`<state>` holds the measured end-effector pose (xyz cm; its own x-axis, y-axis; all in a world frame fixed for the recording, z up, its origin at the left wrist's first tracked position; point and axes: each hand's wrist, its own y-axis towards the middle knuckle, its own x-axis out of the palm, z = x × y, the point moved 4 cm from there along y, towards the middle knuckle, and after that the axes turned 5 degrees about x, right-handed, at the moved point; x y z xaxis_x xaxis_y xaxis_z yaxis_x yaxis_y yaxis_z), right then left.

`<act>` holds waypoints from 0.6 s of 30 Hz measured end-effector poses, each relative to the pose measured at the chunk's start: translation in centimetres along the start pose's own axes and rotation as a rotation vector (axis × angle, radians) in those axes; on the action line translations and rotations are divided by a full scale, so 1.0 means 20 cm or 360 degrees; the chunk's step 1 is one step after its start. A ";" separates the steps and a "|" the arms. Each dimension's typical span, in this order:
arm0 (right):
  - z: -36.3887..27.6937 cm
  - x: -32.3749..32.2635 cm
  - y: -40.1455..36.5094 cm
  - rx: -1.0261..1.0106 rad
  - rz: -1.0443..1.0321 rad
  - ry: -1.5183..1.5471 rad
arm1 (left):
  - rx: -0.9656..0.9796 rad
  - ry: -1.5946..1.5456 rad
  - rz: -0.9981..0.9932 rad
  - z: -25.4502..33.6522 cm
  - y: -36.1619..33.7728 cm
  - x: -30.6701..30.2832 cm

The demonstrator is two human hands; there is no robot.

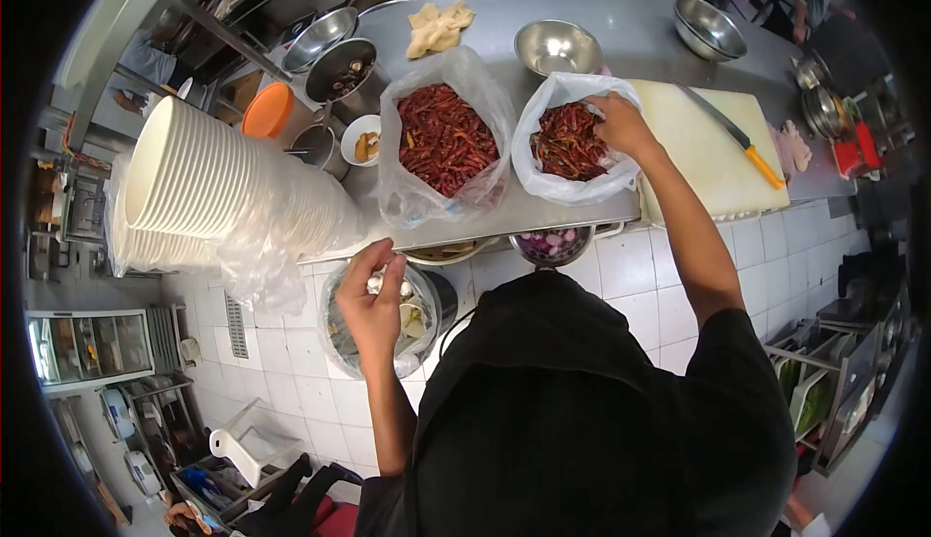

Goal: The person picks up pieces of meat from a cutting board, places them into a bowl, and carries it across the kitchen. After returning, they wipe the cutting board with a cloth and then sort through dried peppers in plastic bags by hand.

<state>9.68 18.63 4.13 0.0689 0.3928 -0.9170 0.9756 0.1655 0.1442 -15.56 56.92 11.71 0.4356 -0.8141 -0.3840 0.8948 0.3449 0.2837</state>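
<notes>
Right hand: inside clear plastic bag of dried red chillies at front edge of grey steel bench. Bag mouth rolled open, facing up for reach. Fingers curled among pods, grip not discernible.

Left hand: below front edge, over plastic-lined bucket of scraps. Fingers pinched on small pale scrap, long axis too small to tell.

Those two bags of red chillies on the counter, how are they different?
The clear bag is see-through; the white bag is milky. The clear bag is heaped fuller; the white bag holds less. The right hand reaches into the white bag; nothing touches the clear bag. Both stand open on the steel counter, holding dried red chillies.
</notes>
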 end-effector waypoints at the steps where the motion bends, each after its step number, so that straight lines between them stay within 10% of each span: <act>1: 0.01 0.03 0.02 -0.0072 -0.0005 -0.0054 | 0.0006 0.0000 -0.0014 0.02 0.00 0.02; 18: -0.31 -0.34 -0.14 -0.0144 -0.0087 0.0408 | 0.0423 -0.0139 -0.0306 0.35 0.11 0.37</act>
<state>5.24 21.12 12.20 -0.0495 0.5954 -0.8019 0.9530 0.2684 0.1404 -10.99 48.42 15.68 0.2409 -0.8935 -0.3790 0.8978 0.0568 0.4368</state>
